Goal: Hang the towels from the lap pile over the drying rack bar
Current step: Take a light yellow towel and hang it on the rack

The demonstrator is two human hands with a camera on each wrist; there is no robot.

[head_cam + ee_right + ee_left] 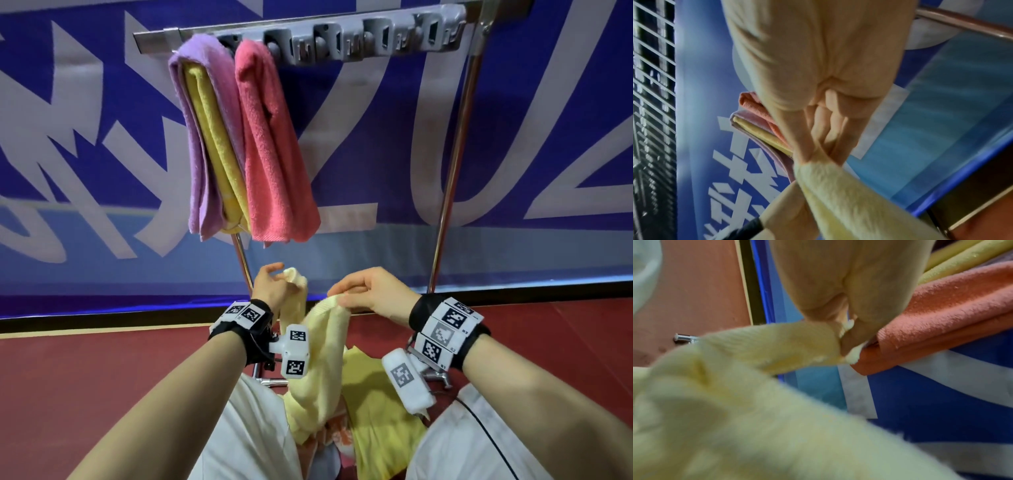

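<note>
A: Head view first. What fills it, biggest thing down?

B: A blue banner (376, 137) with white lettering covers the background. Before it stands the rack (455, 150); its bar (154, 34) runs across at twelve o'clock. Three towels hang near the bar's left end: purple (195, 137), a yellow one (219, 144) tucked inside it, then pink (274, 154) just beside.

A: And the task's towel?

B: A pale towel (325, 342) rises from the lap pile (376, 421) at six o'clock, well below the bar. The left hand (270, 284) pinches one corner between thumb and fingertips; the right hand (373, 294) pinches the edge nearby, fingers curled round it.

A: So which step?

B: Probably spreading it open before the lift. Next, I'd judge, it needs raising toward one o'clock and draping over the bar right of the pink towel.

A: Anything unclear?

B: The pile's lower layers are cut off at the bottom edge. Both wrist views are blurred; cloth fills most of the left one.
</note>
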